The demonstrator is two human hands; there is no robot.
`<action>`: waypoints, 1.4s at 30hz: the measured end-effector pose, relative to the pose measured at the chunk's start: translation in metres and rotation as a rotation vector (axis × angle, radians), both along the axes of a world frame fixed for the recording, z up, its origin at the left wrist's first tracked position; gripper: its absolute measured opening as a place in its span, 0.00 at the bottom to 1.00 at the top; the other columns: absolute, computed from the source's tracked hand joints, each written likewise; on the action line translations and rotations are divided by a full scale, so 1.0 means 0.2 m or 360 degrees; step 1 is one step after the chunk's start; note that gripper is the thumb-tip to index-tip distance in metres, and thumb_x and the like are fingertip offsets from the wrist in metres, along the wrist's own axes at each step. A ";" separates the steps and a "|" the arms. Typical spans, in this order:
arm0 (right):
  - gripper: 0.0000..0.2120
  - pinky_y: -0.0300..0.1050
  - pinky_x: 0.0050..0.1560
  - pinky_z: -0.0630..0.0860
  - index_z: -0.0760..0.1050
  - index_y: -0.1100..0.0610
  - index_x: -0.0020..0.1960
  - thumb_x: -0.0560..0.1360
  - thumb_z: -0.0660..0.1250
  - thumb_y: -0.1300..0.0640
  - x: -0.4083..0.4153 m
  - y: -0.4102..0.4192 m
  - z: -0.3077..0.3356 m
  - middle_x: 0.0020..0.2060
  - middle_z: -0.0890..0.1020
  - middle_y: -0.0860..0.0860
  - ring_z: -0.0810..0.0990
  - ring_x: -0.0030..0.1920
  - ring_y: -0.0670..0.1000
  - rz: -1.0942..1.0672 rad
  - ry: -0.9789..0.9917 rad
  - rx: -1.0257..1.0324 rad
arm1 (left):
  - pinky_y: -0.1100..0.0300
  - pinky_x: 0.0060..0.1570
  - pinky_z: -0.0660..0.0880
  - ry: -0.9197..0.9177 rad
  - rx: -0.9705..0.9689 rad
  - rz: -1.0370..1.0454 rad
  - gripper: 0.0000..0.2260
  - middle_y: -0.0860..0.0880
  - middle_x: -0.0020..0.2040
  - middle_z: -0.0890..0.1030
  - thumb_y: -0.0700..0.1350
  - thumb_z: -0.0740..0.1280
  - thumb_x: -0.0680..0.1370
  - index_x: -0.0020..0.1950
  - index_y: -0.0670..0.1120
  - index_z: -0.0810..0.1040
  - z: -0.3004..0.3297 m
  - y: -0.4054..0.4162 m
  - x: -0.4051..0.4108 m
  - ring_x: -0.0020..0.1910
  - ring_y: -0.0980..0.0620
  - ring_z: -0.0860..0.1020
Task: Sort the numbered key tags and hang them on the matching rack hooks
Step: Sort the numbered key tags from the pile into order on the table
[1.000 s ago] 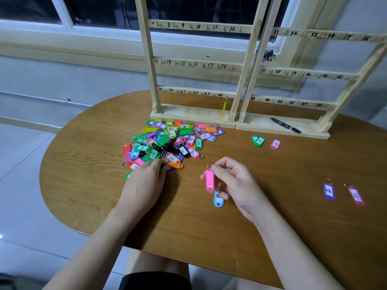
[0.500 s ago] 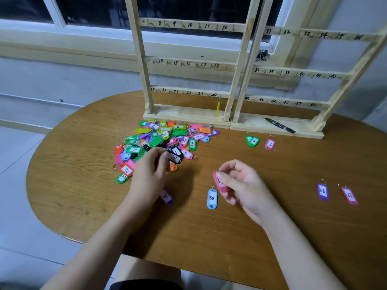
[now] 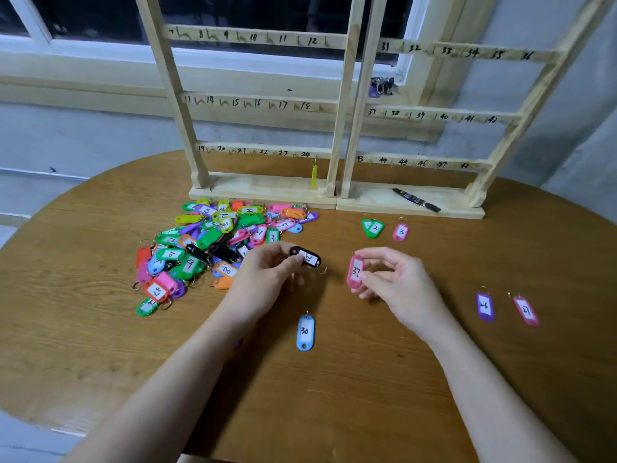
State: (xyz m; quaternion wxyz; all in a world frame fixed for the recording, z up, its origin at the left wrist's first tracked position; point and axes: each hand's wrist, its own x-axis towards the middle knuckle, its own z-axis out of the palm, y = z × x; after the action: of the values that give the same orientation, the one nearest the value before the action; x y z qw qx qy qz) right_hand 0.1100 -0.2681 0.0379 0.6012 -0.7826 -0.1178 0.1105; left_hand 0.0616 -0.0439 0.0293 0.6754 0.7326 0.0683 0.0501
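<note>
Your left hand (image 3: 267, 279) pinches a black key tag (image 3: 306, 257) just above the tabletop (image 3: 100, 345), its white label face up; the number on it is too smeared to read with confidence. Your right hand (image 3: 397, 282) has its grip curled round a pink key tag (image 3: 355, 271) that appears to read 37, held upright between thumb and fingers. Between your two forearms a blue tag marked 30 (image 3: 305, 332) lies flat. To the left of your left hand sits the heap of mixed tags (image 3: 207, 242), green, orange, pink, purple and black, reaching back to the rack base. Beyond your right hand lie a pair of green tags (image 3: 372, 227) and a pink tag marked 3 (image 3: 400, 232); far to the right lie a purple tag (image 3: 484, 306) and a pink tag (image 3: 526, 310) side by side. Two wooden racks (image 3: 337, 128) stand at the back edge, their rails numbered by hand. One yellow tag (image 3: 314, 176) hangs under hook 24. A black marker (image 3: 415, 199) rests on the right rack's base
</note>
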 end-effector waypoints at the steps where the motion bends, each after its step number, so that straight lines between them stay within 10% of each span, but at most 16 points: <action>1: 0.15 0.50 0.44 0.84 0.80 0.57 0.60 0.77 0.69 0.70 0.01 0.00 0.00 0.49 0.85 0.52 0.87 0.43 0.55 0.0010 -0.0018 -0.0025 | 0.60 0.38 0.72 -0.0005 0.0036 -0.0001 0.06 0.44 0.35 0.82 0.40 0.66 0.82 0.51 0.40 0.82 -0.01 0.00 0.02 0.34 0.52 0.75; 9: 0.22 0.47 0.54 0.83 0.80 0.54 0.66 0.74 0.75 0.65 0.03 0.01 -0.09 0.50 0.86 0.47 0.86 0.48 0.46 0.0038 -0.0039 -0.0186 | 0.62 0.39 0.75 -0.0122 0.0029 -0.0048 0.17 0.40 0.35 0.79 0.32 0.68 0.79 0.66 0.47 0.78 -0.07 0.02 0.05 0.32 0.52 0.76; 22: 0.18 0.41 0.47 0.82 0.81 0.56 0.62 0.75 0.72 0.69 0.03 0.00 -0.09 0.44 0.86 0.48 0.86 0.41 0.49 -0.0051 -0.0114 -0.0043 | 0.59 0.37 0.78 -0.0111 0.0127 -0.0110 0.06 0.44 0.44 0.86 0.38 0.60 0.85 0.56 0.41 0.77 -0.08 -0.01 0.05 0.37 0.46 0.83; 34: 0.13 0.45 0.51 0.83 0.81 0.55 0.62 0.81 0.65 0.65 0.05 -0.04 -0.07 0.46 0.86 0.51 0.87 0.42 0.50 -0.0031 -0.0173 -0.0025 | 0.76 0.45 0.67 -0.0519 0.1352 -0.0117 0.08 0.57 0.43 0.81 0.37 0.72 0.77 0.54 0.45 0.85 -0.07 0.02 -0.01 0.41 0.69 0.76; 42: 0.12 0.33 0.34 0.75 0.81 0.56 0.61 0.80 0.66 0.65 0.02 -0.08 -0.07 0.48 0.85 0.52 0.78 0.30 0.38 -0.0053 -0.0273 -0.0190 | 0.64 0.44 0.73 -0.0427 0.1334 0.0016 0.05 0.54 0.43 0.82 0.42 0.73 0.77 0.50 0.50 0.87 -0.01 -0.03 -0.04 0.41 0.57 0.77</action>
State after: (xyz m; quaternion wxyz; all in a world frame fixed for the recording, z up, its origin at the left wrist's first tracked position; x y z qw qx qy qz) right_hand 0.1144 -0.2835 0.0234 0.5429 -0.8255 -0.1491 0.0400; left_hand 0.0538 -0.0500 0.0281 0.3223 0.9300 -0.0427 0.1715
